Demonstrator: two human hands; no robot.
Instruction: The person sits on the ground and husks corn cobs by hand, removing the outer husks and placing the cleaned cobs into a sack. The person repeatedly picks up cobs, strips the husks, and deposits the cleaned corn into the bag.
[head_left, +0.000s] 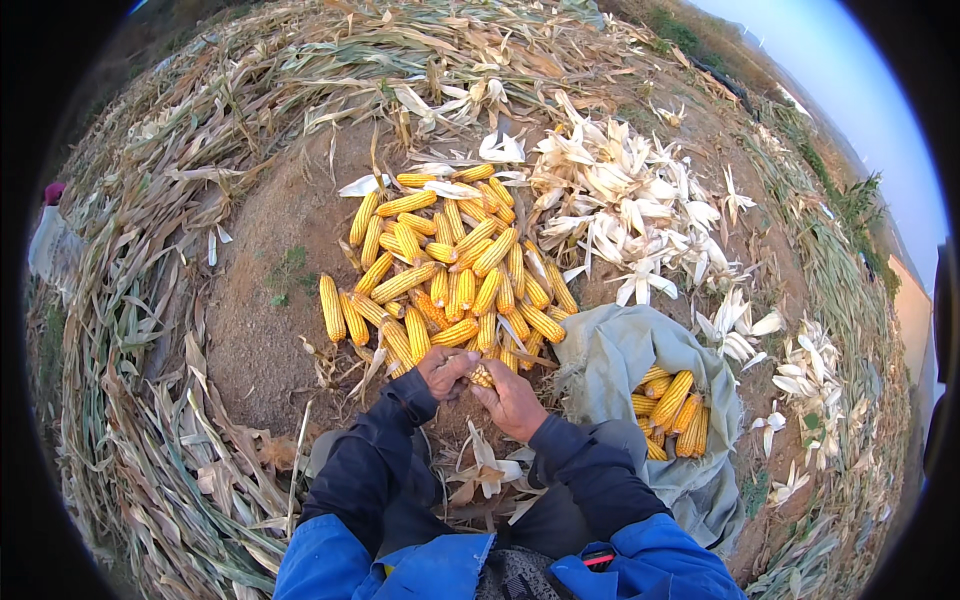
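Between my two hands is a short corn cob (481, 376), its paler kernels showing between the fingers. My left hand (444, 373) grips its upper left end, and my right hand (513, 401) closes around the lower right side. Fingers hide much of the cob. Just beyond the hands, a heap of husked yellow corn ears (465, 262) lies on bare soil. To the right of my right knee stands a grey-green woven sack (600, 345) with its mouth spread wide. Several husked ears (673, 405) lie inside the sack.
Pale stripped husks (622, 187) are piled beyond the sack, with smaller clumps (810, 375) at right. Flattened dry corn stalks (150, 225) surround the soil patch (255, 337). Loose husks (487, 469) lie between my legs. Another person (54, 232) is at the far left.
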